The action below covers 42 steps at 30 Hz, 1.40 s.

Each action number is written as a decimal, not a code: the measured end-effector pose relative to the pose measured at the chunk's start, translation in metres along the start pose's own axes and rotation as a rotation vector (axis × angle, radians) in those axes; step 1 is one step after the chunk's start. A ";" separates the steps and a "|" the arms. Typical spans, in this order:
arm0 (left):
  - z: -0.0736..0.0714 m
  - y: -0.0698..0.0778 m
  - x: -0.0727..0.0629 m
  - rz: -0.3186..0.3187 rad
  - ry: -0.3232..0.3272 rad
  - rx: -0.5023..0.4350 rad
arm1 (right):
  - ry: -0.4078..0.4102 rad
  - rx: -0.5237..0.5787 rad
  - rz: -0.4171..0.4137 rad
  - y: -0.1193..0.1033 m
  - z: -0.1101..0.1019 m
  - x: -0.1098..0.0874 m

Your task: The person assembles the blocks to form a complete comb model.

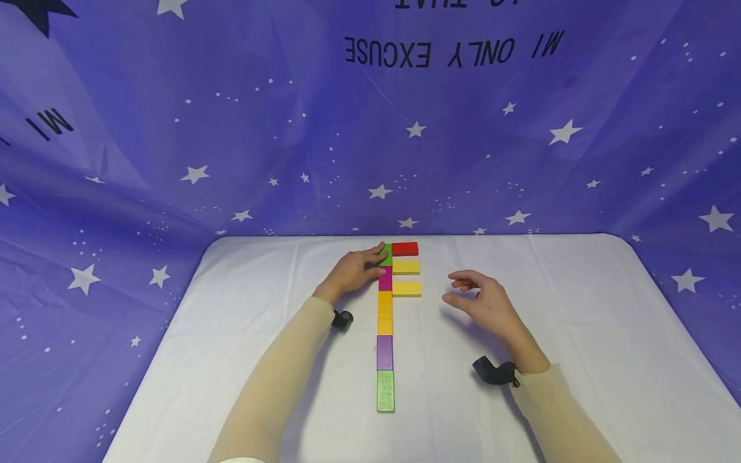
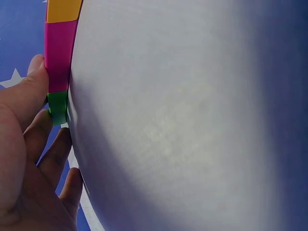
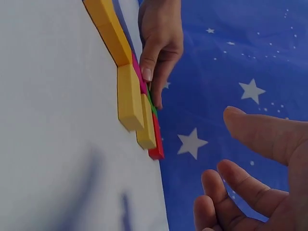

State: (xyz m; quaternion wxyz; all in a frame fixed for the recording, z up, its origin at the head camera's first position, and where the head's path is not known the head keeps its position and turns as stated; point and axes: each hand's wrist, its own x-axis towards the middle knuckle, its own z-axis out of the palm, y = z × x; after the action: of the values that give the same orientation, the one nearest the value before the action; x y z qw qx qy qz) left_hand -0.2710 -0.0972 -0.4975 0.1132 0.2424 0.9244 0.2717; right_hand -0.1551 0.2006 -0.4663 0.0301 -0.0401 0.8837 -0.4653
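My left hand [image 1: 354, 270] lies at the far end of a straight row of blocks, palm to its left side. Its fingertips touch the green block [image 1: 386, 256] and its thumb rests at the magenta block [image 1: 385, 280]. Nearer in the row come orange blocks [image 1: 384, 305], a purple block [image 1: 384, 352] and a light green block [image 1: 385, 391]. From the row's right side stick out a red block [image 1: 404, 249] and two yellow blocks [image 1: 406, 289], side by side with gaps. To their right, my right hand [image 1: 486, 302] hovers with loosely bent fingers, holding nothing.
A white cloth [image 1: 231, 360] covers the table. Behind and beside it hangs a purple-blue curtain [image 1: 324, 148] with stars and lettering. Each wrist wears a black camera, such as the right wrist camera [image 1: 493, 372].
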 end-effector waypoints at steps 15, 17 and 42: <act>0.001 -0.001 0.001 -0.005 0.008 -0.005 | 0.081 -0.113 -0.065 0.032 -0.035 -0.042; 0.001 -0.001 0.001 -0.004 0.007 -0.003 | 0.090 -0.123 -0.066 0.036 -0.038 -0.049; 0.002 -0.002 0.002 -0.004 0.008 0.005 | 0.048 -0.308 0.049 0.066 -0.057 -0.090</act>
State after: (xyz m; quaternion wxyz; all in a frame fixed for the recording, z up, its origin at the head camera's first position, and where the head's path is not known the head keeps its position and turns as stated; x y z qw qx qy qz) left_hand -0.2723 -0.0964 -0.5002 0.1095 0.2396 0.9261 0.2702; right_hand -0.0741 0.2938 -0.4871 0.0139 -0.0115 0.9459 -0.3239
